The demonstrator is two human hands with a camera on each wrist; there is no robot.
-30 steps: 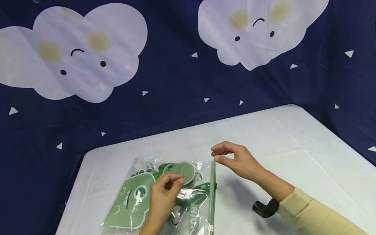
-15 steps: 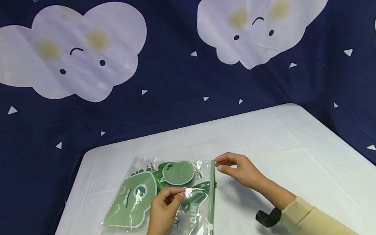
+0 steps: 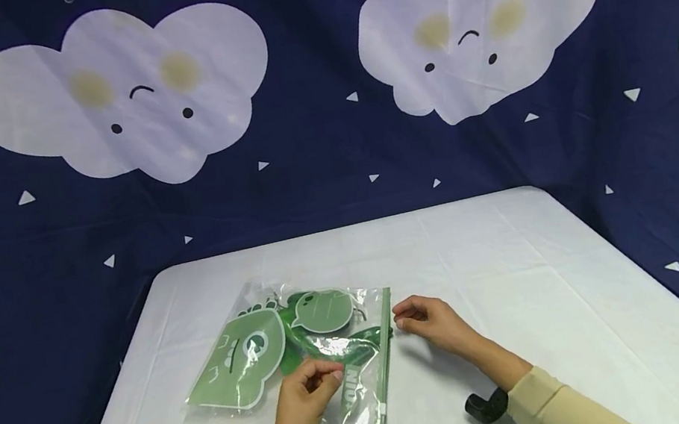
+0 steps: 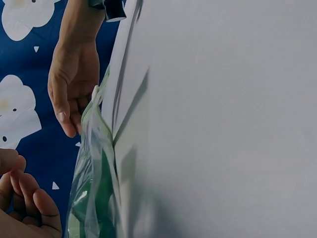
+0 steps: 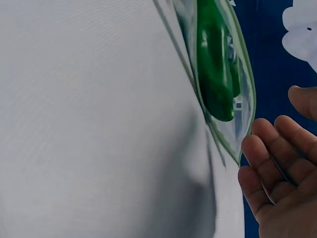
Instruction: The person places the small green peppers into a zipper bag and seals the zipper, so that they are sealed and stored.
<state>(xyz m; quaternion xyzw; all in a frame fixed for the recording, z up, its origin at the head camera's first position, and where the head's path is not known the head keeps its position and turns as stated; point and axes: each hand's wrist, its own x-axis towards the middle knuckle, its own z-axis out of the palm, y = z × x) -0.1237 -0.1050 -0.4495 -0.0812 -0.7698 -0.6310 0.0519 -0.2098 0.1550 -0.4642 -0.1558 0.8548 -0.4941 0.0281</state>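
A clear plastic zip bag with green printed shapes lies flat on the table, its green zip strip to the right. Glossy dark green items show inside; what they are I cannot tell. In the right wrist view the strip's two sides stand apart at the mouth. My left hand hovers over the bag's near part, thumb and forefinger close together, holding nothing. Just right of the strip is my right hand, fingers loosely bent around nothing. Its fingertips are near the bag's edge; contact is unclear.
A white-covered table reaches back to a dark blue cloth printed with clouds and small triangles. On the right wrist sits a black camera mount, close to the tabletop.
Both hands have come nearer to the camera: the left along the bag, off the round print, and the right down beside the zip strip. The bag stays where it was.
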